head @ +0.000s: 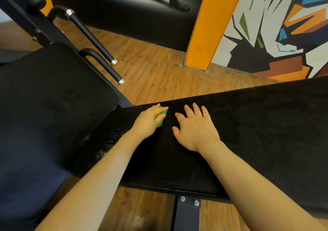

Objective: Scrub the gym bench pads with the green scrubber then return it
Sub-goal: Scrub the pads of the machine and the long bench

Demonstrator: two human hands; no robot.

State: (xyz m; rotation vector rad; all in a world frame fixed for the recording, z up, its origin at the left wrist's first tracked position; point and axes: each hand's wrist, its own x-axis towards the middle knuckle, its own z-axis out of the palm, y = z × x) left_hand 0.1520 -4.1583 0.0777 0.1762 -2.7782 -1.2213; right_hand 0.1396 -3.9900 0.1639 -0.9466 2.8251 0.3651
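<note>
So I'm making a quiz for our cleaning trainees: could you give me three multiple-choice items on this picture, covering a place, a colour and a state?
1. Where is the scrubber?
A. On the floor
B. On the long bench pad
C. On the handles

2. What colour is the pillar?
A. Orange
B. Blue
C. White

3. How is the right hand?
A. Gripping the scrubber
B. Raised in the air
C. Flat on the pad, fingers spread

Answers: 1 B, the left hand presses it onto the pad. 2 A, it is plainly orange. 3 C, it lies open and holds nothing.
</note>
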